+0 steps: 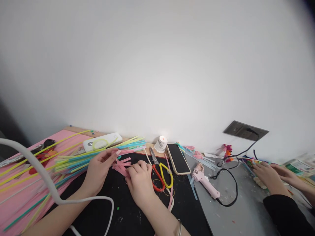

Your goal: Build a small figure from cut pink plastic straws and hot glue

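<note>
Seemingly pinches a pink pipe cleaner with the left hand and curls the right hand against the pink bunch above the black mat, probably to steady it; cannot tell that grip's closure.

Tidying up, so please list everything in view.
Pipe cleaners: many, mixed, left
Strips: several, pink, between hands
Power bank: one, white, back
Cup: one, white, by wall
Scissors: one, red and yellow, centre
Phone: one, black, beside cup
Glue gun: one, pink, right
Cords: count unclear, black, right
Socket: one, grey, wall
Cable: one, white, left
Mat: one, black, centre
Sheet: one, pink, left
Table: one, grey, right
Scraps: many, mixed, right
Co-worker's hands: two, bare, right
Left hand: one, bare, left
Right hand: one, bare, centre
</note>
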`<action>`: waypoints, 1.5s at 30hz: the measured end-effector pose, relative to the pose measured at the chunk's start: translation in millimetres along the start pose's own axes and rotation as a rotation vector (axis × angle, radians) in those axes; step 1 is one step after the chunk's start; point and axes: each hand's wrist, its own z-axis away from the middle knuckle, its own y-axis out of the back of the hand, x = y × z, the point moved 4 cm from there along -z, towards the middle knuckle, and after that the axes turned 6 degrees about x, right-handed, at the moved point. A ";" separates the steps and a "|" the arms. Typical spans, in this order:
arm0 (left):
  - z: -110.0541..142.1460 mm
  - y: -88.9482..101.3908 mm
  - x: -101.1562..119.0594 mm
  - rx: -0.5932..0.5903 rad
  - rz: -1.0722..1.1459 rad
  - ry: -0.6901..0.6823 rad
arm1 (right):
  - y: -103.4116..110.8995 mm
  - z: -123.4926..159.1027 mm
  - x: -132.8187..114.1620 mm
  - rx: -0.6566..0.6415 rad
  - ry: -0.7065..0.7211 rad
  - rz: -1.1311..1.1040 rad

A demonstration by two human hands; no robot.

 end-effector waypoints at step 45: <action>40.3 -34.4 12.5 -0.666 -0.403 0.041 | 34.7 24.3 55.3 0.299 -0.751 -1.029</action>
